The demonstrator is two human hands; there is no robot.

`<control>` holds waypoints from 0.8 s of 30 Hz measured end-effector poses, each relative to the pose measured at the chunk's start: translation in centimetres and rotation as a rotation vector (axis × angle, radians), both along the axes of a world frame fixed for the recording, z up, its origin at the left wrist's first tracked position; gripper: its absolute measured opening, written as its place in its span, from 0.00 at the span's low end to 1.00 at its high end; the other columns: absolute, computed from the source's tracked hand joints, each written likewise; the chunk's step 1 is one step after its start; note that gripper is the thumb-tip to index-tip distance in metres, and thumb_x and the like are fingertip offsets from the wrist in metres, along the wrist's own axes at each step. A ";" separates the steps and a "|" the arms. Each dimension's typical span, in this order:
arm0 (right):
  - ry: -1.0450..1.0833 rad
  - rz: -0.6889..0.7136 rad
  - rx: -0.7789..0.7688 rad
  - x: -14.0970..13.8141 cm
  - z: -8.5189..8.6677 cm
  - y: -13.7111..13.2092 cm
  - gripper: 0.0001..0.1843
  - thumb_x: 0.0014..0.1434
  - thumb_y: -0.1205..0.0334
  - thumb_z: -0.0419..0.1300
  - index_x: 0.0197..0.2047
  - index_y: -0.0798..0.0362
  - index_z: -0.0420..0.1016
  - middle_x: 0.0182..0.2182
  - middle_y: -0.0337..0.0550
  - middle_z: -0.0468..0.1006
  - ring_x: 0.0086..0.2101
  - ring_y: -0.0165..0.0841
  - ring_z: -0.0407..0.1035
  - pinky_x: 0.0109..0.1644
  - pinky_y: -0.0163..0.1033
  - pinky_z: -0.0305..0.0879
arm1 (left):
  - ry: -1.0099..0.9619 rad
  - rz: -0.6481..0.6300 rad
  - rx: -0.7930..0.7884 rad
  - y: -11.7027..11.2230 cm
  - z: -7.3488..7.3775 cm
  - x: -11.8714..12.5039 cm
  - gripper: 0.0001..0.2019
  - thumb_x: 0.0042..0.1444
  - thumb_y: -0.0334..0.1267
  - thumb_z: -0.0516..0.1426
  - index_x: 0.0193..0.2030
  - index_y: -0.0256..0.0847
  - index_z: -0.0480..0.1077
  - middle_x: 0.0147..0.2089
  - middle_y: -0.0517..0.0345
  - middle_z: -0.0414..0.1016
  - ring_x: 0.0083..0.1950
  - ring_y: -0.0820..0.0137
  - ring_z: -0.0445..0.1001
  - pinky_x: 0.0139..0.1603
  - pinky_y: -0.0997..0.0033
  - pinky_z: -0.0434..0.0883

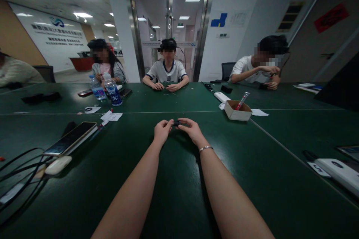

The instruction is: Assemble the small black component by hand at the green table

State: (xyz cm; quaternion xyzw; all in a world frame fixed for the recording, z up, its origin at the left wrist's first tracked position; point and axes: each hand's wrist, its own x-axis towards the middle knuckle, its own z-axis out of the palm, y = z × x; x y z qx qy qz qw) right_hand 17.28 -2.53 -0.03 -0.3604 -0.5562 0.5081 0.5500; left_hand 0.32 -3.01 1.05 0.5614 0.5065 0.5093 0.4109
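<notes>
Over the middle of the green table, my left hand (162, 131) and my right hand (193, 131) meet at a small dark object (176, 123). The fingers of my left hand pinch its left end, while the thumb and fingers of my right hand close around the other end. It looks short and black, but it is too small and too covered by fingers to name its kind. A silver bracelet (206, 148) circles my right wrist.
The green table (117, 190) bears a phone (71, 139) and cables at left, two bottles (113, 90) beyond, papers (112, 116), and a small open box (238, 114) holding a tube. A white device (338, 173) lies at right. Several people sit around the table.
</notes>
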 end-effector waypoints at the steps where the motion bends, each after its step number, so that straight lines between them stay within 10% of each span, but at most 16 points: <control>1: 0.004 0.000 0.002 -0.1 0.0 0.0 0.24 0.45 0.58 0.71 0.46 0.52 0.77 0.45 0.48 0.77 0.36 0.36 0.76 0.49 0.44 0.70 | 0.012 0.013 0.000 0.0 -0.1 0.0 0.22 0.52 0.58 0.57 0.29 0.37 0.71 0.26 0.58 0.71 0.28 0.72 0.68 0.31 0.72 0.65; 15: 0.031 0.047 -0.007 -0.4 0.6 -0.5 0.23 0.42 0.61 0.73 0.44 0.51 0.78 0.42 0.44 0.77 0.37 0.35 0.75 0.50 0.43 0.69 | 0.266 0.148 -0.030 -0.5 0.6 -0.1 0.29 0.57 0.62 0.48 0.20 0.40 0.68 0.20 0.57 0.68 0.22 0.70 0.64 0.27 0.71 0.59; 24: 0.074 0.045 -0.141 -0.5 0.7 -0.4 0.21 0.42 0.54 0.73 0.37 0.56 0.77 0.27 0.44 0.78 0.27 0.31 0.74 0.27 0.31 0.68 | 0.240 0.116 0.043 -0.3 0.2 0.1 0.24 0.57 0.57 0.50 0.21 0.40 0.68 0.21 0.59 0.66 0.25 0.70 0.64 0.28 0.71 0.58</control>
